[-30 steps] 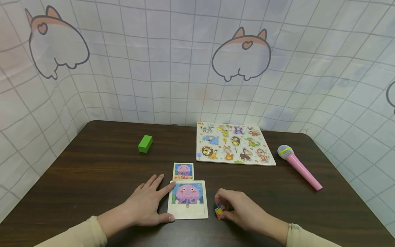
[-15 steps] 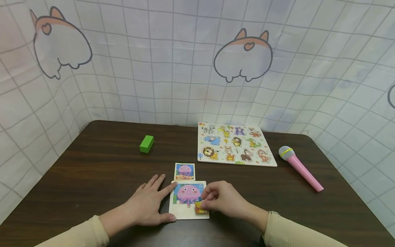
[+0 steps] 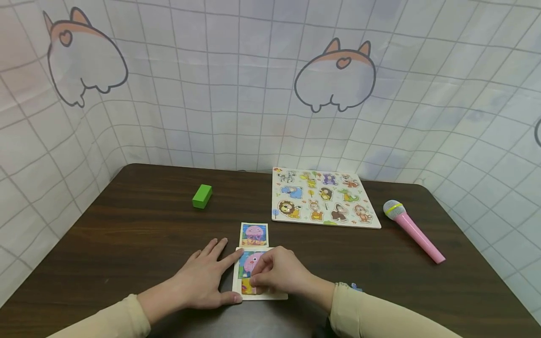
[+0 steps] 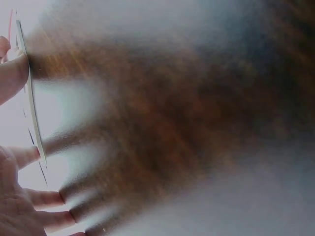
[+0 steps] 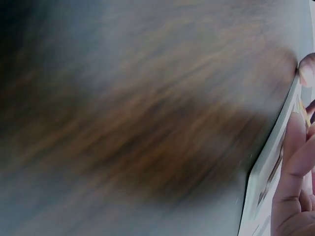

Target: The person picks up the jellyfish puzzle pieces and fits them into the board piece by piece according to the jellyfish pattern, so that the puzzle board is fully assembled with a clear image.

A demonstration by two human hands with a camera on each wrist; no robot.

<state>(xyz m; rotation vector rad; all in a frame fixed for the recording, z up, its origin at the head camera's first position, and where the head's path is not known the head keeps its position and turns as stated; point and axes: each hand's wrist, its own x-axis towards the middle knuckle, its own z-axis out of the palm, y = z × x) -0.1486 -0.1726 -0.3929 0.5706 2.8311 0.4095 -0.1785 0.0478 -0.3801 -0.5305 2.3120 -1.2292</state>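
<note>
A white puzzle tray with a pink jellyfish picture lies flat near the table's front. My left hand rests with spread fingers, its thumb and index fingertip at the tray's left edge. Over the tray's right part, my right hand pinches a yellow puzzle piece at the tray's lower left area. In the left wrist view the left hand touches the tray's edge; in the right wrist view the right hand is beside the tray. The right hand hides part of the picture.
A small jellyfish card touches the tray's far edge. Farther back lie a green block and a white animal board. A pink toy microphone lies at the right. A small blue object shows beside the right sleeve.
My right hand has brought the yellow piece from the table right of the tray leftward, across to the tray's lower left. The left hand has kept its place at the tray.
</note>
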